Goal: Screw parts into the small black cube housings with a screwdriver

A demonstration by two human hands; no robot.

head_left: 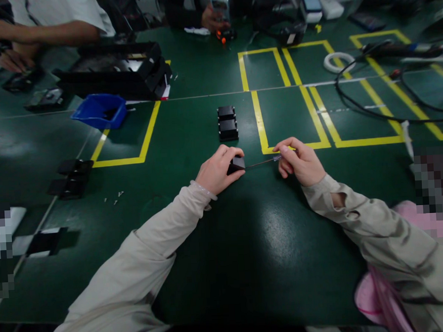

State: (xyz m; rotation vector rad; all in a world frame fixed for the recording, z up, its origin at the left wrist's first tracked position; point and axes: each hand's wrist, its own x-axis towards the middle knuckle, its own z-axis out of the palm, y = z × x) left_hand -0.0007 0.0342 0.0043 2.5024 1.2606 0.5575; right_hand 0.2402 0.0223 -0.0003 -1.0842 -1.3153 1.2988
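Observation:
My left hand (219,170) is closed around a small black plastic block (237,163) on the green table. Between the fingers of my right hand (297,159) is a thin screwdriver (260,163), whose slim shaft points left. Its tip reaches the right side of the block; whether it sits in a screw is too small to tell. Just beyond my left hand, similar black blocks (227,122) stand in a row, with small shiny bits along their sides. Several tiny light screws (118,196) lie loose on the left.
Left of centre sit a blue bin (102,111) and stacked black trays (116,72). More black blocks (71,178) rest at far left. Yellow tape (294,146) outlines rectangles. A black cable (367,114) and a white tape roll (338,62) lie right. Other people's hands (214,20) work across the table.

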